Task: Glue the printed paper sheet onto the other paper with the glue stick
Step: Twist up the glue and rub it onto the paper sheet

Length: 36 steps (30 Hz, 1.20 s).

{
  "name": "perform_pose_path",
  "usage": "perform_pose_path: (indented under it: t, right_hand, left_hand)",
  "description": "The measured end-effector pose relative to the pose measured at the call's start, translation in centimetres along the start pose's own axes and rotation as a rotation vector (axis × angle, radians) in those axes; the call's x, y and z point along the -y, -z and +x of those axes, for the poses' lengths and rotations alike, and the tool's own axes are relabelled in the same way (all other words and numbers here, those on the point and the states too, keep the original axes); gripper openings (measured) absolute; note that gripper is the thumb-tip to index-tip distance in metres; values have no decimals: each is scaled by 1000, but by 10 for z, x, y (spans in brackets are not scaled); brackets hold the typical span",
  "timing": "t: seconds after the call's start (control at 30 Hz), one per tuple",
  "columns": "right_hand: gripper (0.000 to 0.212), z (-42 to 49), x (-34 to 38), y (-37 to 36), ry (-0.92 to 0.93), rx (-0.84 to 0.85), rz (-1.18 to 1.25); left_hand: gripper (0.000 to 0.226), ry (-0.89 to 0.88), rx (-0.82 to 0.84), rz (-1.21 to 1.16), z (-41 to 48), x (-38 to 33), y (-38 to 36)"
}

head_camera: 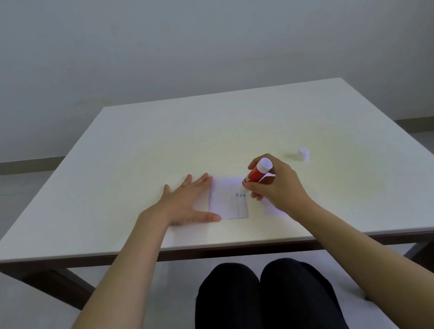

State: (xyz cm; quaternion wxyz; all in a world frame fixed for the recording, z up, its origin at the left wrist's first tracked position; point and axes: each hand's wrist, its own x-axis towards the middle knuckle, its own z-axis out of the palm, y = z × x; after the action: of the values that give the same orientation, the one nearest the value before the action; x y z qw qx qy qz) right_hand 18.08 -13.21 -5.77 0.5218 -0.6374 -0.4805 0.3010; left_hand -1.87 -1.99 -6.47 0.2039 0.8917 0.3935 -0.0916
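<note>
Both bare forearms reach forward: the left hand [187,201] lies flat, fingers spread; the right hand [276,183] is curled in a closed grip.

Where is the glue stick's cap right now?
The white cap stands on the table, to the right of the right hand holding the glue stick.

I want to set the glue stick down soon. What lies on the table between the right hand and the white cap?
Nothing: in the head view, bare table separates the right hand, holding the glue stick, from the white cap.
</note>
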Motion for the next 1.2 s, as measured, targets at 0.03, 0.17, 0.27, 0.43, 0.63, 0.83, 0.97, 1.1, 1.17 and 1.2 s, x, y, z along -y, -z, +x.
perform_pose_path:
  t: [0.03,0.17,0.27,0.43,0.63,0.83,0.97,1.1,1.17,1.2]
  right_hand:
    - [17,-2,0,-2,4,30,41]
    - [7,-12,-2,-6,3,167,107]
    - [9,-8,-5,-3,-16,163,66]
    - [13,13,-8,2,-81,-100,90]
    - [18,4,-3,-25,0,116,11]
    - [17,28,-5,-18,-62,-103,34]
    - [13,23,2,-31,1,-126,-31]
    - [20,14,7,-52,64,68,-106]
    - [20,25,6,-48,9,14,-62]
    - [21,32,6,-44,-40,-33,-38]
  left_hand:
    - [100,-3,0,2,1,0,0]
    - [93,-8,10,5,2,-2,1]
    - [92,-5,7,17,2,0,0]
    - [92,-15,6,20,4,3,-2]
    - [103,-10,-4,11,6,5,-4]
    - [104,-14,13,28,6,4,-3]
    - [105,-17,14,26,7,3,-3]
    - [106,-13,15,14,7,1,-2]
    - [105,-19,24,18,6,0,-1]
    - [105,-21,28,14,5,-1,0]
